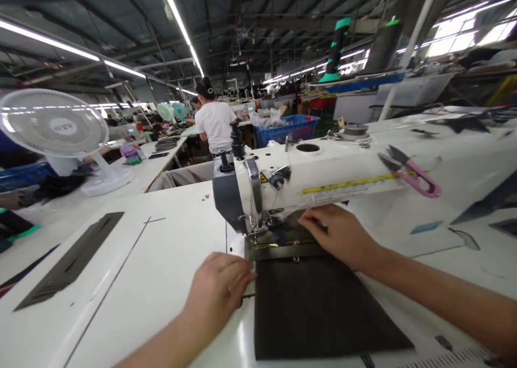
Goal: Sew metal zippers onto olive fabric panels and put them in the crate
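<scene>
A dark fabric panel [319, 309] with a gold zipper strip [283, 245] along its far edge lies under the presser foot [258, 229] of a white sewing machine [323, 182]. My left hand [218, 290] is closed, pinching the panel's left edge near the needle. My right hand [341, 232] rests fingers-down on the fabric behind the foot, pressing it flat.
Pink thread snips [412, 173] lie on the machine arm. Long dark fabric strips [68, 263] lie on the table at left, near a white desk fan [56, 128]. Another person in a white shirt [216, 123] works farther back, beside a blue crate [288, 128].
</scene>
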Available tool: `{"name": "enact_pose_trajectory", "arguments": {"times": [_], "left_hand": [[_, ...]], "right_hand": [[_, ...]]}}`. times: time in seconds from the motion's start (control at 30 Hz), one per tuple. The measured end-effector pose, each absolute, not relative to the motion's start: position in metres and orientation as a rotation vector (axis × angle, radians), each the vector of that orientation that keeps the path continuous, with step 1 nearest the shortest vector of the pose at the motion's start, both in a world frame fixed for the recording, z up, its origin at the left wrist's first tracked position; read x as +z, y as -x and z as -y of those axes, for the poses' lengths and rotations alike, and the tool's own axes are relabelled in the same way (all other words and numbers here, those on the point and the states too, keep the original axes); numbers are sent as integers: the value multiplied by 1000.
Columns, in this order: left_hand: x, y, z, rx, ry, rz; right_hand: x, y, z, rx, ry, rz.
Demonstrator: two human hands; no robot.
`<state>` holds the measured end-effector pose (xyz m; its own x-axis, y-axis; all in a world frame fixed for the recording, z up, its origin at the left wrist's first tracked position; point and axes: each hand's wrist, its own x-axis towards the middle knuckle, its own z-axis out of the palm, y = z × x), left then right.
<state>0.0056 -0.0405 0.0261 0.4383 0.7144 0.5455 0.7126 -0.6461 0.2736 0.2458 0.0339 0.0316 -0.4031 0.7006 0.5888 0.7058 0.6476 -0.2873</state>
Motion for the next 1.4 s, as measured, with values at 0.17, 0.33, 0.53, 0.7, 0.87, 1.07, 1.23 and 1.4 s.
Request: {"name": "enact_pose_trajectory", "arguments": {"times": [0.17,0.33,0.53,0.7,0.87,1.07,1.23,1.4], "left_hand": [[18,8,13,856,-2926,-1159],[22,0,12,869,-2782,-1376],[15,-2,15,868,-2862,-1350],[9,-5,17,694,-2985,-1408],[12,-10,19,634,-3032,-1470],[16,-13,20,564,-3060,-1479],[13,-13,14,624,-3068,-1462],[8,-10,7,758,-3029,-1469]], "right_hand": [[16,-212,26,34,846,2454],[15,-180,20,8,1277,2496],[8,-179,11,44,1158,2528],[7,-184,14,-109,921,2474],[3,-184,6,-221,933,2349],[-5,-186,-1,-101,891,2401],[0,-184,-6,-44,902,2437],[1,-182,-10,6,929,2434]]}}
